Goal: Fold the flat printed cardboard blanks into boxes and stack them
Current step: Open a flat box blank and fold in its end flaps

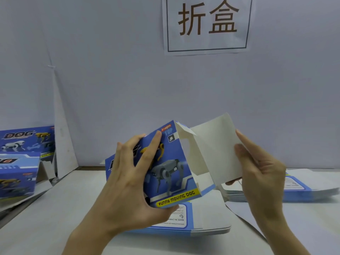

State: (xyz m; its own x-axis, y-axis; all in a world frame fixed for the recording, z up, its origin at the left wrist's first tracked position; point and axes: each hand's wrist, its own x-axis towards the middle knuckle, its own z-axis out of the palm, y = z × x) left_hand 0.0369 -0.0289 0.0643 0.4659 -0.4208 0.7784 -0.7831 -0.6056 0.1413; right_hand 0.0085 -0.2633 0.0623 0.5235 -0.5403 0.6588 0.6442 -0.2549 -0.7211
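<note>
A blue printed box [171, 173] with a robot dog picture and a yellow "FUNNY MOVING DOG" strip is held up above the table, partly formed and open on its right end. My left hand [136, 181] grips its printed face and lower edge. My right hand [261, 170] pinches the big white end flap [217, 148], which stands opened outward. A small white side flap sits at the box's top right corner. Flat blanks [202, 223] lie stacked on the table beneath the box.
Finished blue boxes [20, 162] stand stacked at the left edge. Another pile of flat blanks [303, 190] lies at the right. A grey backdrop with a paper sign [207, 24] rises behind the white table [55, 218].
</note>
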